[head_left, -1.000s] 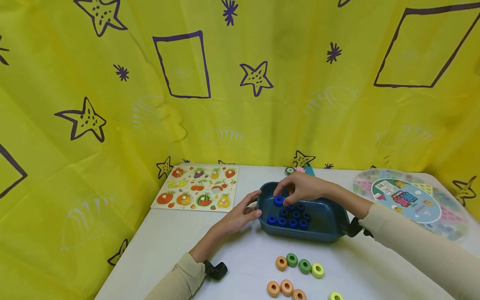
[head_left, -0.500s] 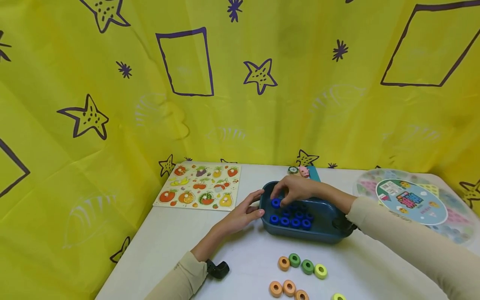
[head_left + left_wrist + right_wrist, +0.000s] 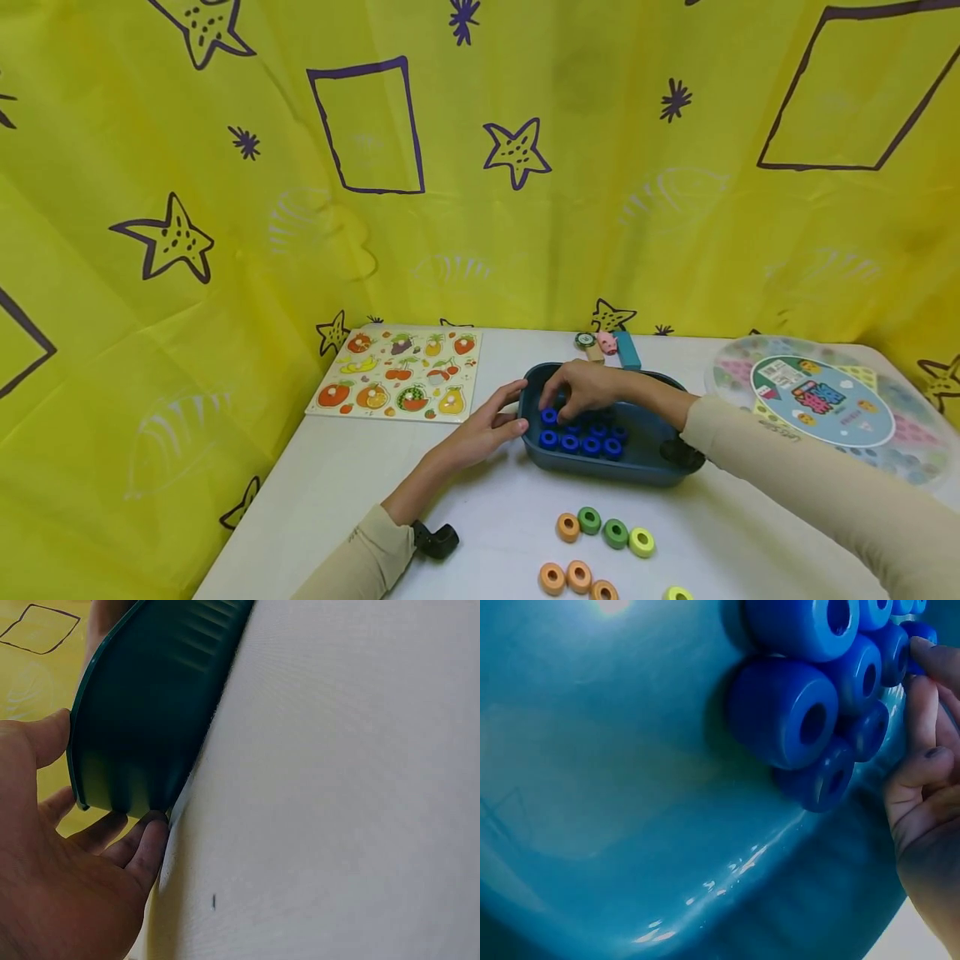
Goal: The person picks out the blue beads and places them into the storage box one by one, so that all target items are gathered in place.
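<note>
A dark blue plastic basin stands on the table, with several blue ring-shaped beads set in rows inside. My right hand reaches into it and pinches a blue ring between thumb and fingers, at the left end behind the front row. In the right wrist view that ring is partly covered by the fingertips, close against neighbouring rings. My left hand holds the basin's left end. The left wrist view has its thumb at the rim and its fingers against the outer wall.
In front of the basin lie loose orange rings, green rings and yellow rings. A fruit puzzle board sits back left. Small toys and a teal block stand behind; a clear round package lies right.
My right hand has lowered the blue ring and brought it slightly left and nearer the front row. The left hand stays at the basin's end.
</note>
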Motion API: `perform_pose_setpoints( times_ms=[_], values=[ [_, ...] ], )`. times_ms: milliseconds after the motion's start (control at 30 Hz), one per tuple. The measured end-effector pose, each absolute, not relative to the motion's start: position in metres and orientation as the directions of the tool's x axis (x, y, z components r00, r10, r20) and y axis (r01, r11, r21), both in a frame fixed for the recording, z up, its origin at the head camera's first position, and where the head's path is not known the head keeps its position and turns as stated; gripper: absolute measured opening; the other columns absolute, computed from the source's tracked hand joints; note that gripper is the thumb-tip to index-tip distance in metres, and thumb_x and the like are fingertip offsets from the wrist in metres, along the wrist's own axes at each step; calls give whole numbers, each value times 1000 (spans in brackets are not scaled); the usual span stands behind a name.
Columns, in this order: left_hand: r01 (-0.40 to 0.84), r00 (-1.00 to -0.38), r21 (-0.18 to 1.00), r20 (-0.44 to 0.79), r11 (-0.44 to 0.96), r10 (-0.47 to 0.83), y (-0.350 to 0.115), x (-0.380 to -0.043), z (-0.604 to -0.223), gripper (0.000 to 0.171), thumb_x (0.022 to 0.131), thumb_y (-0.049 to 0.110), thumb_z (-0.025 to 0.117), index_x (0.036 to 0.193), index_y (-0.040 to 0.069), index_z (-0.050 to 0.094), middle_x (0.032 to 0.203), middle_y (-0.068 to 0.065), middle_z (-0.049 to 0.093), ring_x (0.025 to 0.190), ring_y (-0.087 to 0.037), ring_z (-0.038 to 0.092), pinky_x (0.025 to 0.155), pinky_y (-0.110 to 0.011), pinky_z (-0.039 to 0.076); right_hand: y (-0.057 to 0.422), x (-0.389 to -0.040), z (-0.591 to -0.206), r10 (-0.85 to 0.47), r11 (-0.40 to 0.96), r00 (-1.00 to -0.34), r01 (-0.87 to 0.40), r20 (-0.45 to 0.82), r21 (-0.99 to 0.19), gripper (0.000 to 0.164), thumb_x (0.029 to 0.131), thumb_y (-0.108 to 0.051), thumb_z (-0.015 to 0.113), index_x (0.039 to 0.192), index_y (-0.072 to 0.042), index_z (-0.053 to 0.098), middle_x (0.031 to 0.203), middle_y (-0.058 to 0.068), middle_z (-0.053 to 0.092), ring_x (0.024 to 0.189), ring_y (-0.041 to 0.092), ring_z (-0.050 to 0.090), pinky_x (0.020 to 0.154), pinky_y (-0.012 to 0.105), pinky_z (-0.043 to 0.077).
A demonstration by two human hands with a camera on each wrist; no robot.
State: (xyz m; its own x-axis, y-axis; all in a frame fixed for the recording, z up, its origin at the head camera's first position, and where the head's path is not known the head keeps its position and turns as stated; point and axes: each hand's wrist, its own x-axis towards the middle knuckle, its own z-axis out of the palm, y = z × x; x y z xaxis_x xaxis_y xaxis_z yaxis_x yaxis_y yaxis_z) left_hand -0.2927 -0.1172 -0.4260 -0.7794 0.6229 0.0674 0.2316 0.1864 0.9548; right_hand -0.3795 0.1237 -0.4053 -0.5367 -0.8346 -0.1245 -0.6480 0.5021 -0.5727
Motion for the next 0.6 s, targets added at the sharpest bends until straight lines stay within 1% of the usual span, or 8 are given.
perform_pose_setpoints(
  times_ms=[100,400,500,600],
  values=[
    [233,-779,954,68,187,624,-118,-293,-426,60,98,21,50,149,16,18,148,-16,24,125,-32,41,97,-37,39,122,-379,-407,-831,509,-540,-639,-135,-577,23,77,-18,75,100,-21,72,93,-13,65,86,12,59,75,28,49],
    [236,-775,952,64,195,629,-116,-292,-425,60,98,21,50,149,15,18,148,-16,24,125,-33,41,96,-35,40,122,-380,-409,-806,548,-560,-587,-190,-596,23,77,-18,76,99,-23,71,93,-13,65,87,10,59,77,28,49],
    [234,-780,951,60,201,623,-116,-296,-431,61,97,21,50,149,17,18,148,-15,24,125,-32,42,96,-36,40,122,-380,-403,-808,541,-565,-599,-169,-590,24,77,-18,75,101,-21,71,94,-11,66,88,11,59,77,29,49],
    [231,-790,950,57,211,610,-117,-303,-445,60,97,24,50,148,24,18,149,-9,25,125,-27,42,97,-37,39,126,-381,-388,-812,516,-576,-629,-96,-582,25,80,-21,72,105,-17,71,97,-7,67,87,12,60,77,29,49]
  ],
)
